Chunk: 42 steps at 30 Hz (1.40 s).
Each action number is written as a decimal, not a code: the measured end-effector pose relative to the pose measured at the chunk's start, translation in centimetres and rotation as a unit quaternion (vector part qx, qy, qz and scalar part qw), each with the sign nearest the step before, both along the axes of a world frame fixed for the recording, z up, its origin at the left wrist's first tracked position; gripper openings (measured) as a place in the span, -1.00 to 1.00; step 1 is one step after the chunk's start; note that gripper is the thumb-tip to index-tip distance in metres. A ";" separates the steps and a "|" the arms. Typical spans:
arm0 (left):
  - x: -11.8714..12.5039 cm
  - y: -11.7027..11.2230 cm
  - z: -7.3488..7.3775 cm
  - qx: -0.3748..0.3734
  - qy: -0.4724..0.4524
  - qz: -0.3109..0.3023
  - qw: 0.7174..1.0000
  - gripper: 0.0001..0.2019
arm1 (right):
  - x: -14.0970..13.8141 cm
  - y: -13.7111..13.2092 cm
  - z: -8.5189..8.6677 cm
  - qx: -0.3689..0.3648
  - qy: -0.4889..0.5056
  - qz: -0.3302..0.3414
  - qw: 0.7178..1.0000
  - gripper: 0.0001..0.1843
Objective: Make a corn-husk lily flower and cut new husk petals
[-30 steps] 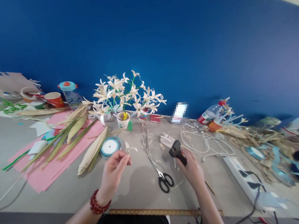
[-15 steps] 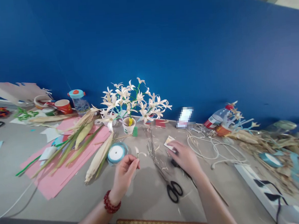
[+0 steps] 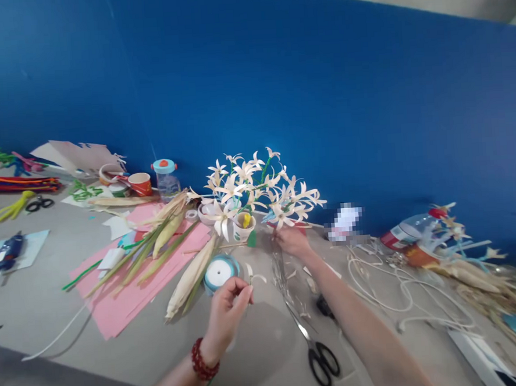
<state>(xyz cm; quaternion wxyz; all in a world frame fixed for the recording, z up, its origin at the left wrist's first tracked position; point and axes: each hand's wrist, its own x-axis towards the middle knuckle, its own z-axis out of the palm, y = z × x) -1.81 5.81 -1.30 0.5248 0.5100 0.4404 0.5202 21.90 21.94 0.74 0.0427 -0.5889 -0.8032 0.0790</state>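
My left hand is pinched on a small pale husk flower, whose thin curved petals stick up past the fingertips. My right hand reaches forward, fingers drawn together at the far ends of thin wires; whether it grips one is unclear. Just above that hand, white husk flowers on green stems fan out from a paper cup. Black-handled scissors lie below the wires. Beside my left hand rests a spool of blue ribbon.
Corn husks and pink paper cover the left side. A glue gun lies farther left. White cord, a tipped plastic bottle and a power strip are at right. A blue wall stands behind.
My right hand has moved forward and left, from the small card to the wires near the flowers. My left hand keeps its pinch on the husk flower. The view has turned left.
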 end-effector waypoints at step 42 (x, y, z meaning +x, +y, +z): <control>1.9 -1.8 3.8 0.024 0.172 -0.135 0.975 -0.90 | -2.9 -16.3 11.9 -0.038 0.062 0.133 0.988 -0.84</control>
